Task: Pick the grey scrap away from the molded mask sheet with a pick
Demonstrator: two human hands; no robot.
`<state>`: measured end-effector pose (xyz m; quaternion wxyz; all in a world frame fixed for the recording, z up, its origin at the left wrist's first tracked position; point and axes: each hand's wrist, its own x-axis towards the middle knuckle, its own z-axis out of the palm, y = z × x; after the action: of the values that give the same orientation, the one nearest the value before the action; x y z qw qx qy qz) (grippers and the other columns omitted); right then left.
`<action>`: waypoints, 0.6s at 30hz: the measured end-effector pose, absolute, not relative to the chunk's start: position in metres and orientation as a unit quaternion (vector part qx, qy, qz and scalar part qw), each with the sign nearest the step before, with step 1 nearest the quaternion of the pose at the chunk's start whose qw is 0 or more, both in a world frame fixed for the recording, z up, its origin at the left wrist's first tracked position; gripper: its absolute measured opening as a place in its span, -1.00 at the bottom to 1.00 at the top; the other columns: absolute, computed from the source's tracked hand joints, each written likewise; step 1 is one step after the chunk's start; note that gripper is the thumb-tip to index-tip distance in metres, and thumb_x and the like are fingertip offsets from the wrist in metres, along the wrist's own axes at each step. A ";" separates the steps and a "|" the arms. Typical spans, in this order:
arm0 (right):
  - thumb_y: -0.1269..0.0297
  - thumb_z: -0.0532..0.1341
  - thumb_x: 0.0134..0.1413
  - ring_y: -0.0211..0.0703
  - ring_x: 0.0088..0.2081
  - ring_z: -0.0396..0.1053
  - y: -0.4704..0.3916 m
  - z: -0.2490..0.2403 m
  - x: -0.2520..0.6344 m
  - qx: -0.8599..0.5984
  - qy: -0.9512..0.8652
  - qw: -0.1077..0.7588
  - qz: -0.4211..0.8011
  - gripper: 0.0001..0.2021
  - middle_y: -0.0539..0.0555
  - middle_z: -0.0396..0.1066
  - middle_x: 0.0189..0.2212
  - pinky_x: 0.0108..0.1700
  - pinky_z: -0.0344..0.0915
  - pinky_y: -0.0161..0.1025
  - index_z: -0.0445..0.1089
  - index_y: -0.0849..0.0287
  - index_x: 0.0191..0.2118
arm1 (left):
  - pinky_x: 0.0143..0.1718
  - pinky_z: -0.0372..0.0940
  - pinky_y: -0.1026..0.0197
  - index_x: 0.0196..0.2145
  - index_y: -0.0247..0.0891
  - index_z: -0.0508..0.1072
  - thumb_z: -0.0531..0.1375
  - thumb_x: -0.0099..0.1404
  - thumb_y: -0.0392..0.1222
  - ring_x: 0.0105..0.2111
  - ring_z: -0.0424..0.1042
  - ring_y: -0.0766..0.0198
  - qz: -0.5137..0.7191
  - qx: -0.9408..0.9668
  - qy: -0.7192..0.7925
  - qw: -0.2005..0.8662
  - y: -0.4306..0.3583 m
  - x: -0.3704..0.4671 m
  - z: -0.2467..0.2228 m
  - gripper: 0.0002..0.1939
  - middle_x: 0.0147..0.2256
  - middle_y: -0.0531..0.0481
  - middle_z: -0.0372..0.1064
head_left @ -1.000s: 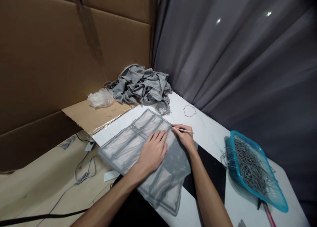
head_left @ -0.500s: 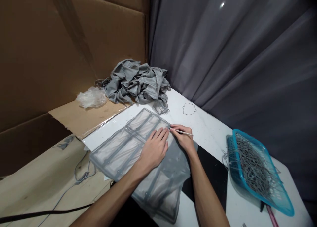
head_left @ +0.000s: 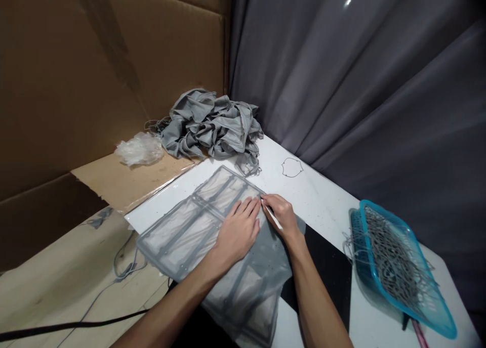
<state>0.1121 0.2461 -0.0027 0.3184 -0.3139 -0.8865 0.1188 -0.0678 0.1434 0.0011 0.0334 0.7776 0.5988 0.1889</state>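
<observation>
A grey sheet (head_left: pixel 182 231) with pale see-through panels and darker grey strips lies over the white table. My left hand (head_left: pixel 239 226) rests flat on it, fingers stretched toward its far right edge. Beside those fingertips, my right hand (head_left: pixel 281 212) is closed in a pinch around a thin, pale stick-like tool (head_left: pixel 272 218). The tool's upper end touches the sheet's edge, and its other end slants down under the palm. What the tip does there is too small to make out. Loose grey material (head_left: pixel 271 257) spreads below my right hand.
A teal basket (head_left: pixel 408 229) full of grey cords stands at the right. Crumpled grey fabric (head_left: pixel 212 123) and clear plastic (head_left: pixel 139 149) lie at the back. A thin dark loop (head_left: pixel 292 167) sits on the table (head_left: pixel 322 199). A black mat (head_left: pixel 328 272) lies under my right forearm.
The pale tool has swung from pointing right to slanting down and right under my right hand, which has turned with it. My left hand stays on the sheet.
</observation>
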 end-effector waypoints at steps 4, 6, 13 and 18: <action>0.36 0.18 0.57 0.12 -0.06 0.69 0.246 -0.005 0.108 -0.323 -0.882 0.332 0.087 -0.78 0.23 0.72 -0.11 0.05 0.62 0.02 0.58 0.08 -0.13 | 0.52 0.15 -0.16 0.54 -0.29 0.28 0.01 0.67 -0.17 0.50 0.27 -0.02 0.191 0.778 0.598 0.029 0.143 -0.068 0.000 -0.42 0.50 -0.17 0.32; 0.35 0.18 0.56 0.10 -0.07 0.70 0.246 -0.005 0.106 -0.335 -0.870 0.348 0.099 -0.78 0.22 0.72 -0.11 0.04 0.63 0.00 0.59 0.08 -0.12 | 0.51 0.15 -0.16 0.54 -0.31 0.28 0.01 0.67 -0.17 0.50 0.28 -0.03 0.191 0.779 0.596 0.028 0.143 -0.067 0.000 -0.42 0.51 -0.16 0.31; 0.24 0.32 0.45 0.10 -0.11 0.74 0.247 -0.006 0.108 -0.393 -0.793 0.408 0.223 -0.83 0.17 0.76 -0.14 0.04 0.64 -0.01 0.65 0.07 -0.22 | 0.53 0.15 -0.17 0.52 -0.36 0.29 0.03 0.67 -0.18 0.51 0.27 -0.03 0.183 0.780 0.597 0.036 0.143 -0.067 0.002 -0.44 0.52 -0.17 0.29; 0.17 0.42 0.35 0.15 -0.06 0.75 0.247 -0.008 0.112 -0.407 -0.755 0.415 0.304 -0.86 0.13 0.77 -0.12 0.13 0.64 0.06 0.71 0.03 -0.25 | 0.54 0.14 -0.15 0.53 -0.33 0.27 0.03 0.68 -0.17 0.52 0.26 -0.02 0.184 0.779 0.599 0.033 0.143 -0.068 0.004 -0.44 0.51 -0.16 0.31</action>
<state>0.1119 0.2466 -0.0078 0.4153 -0.4068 -0.7546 0.3043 -0.0680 0.1427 0.0041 0.0326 0.7786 0.5990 0.1842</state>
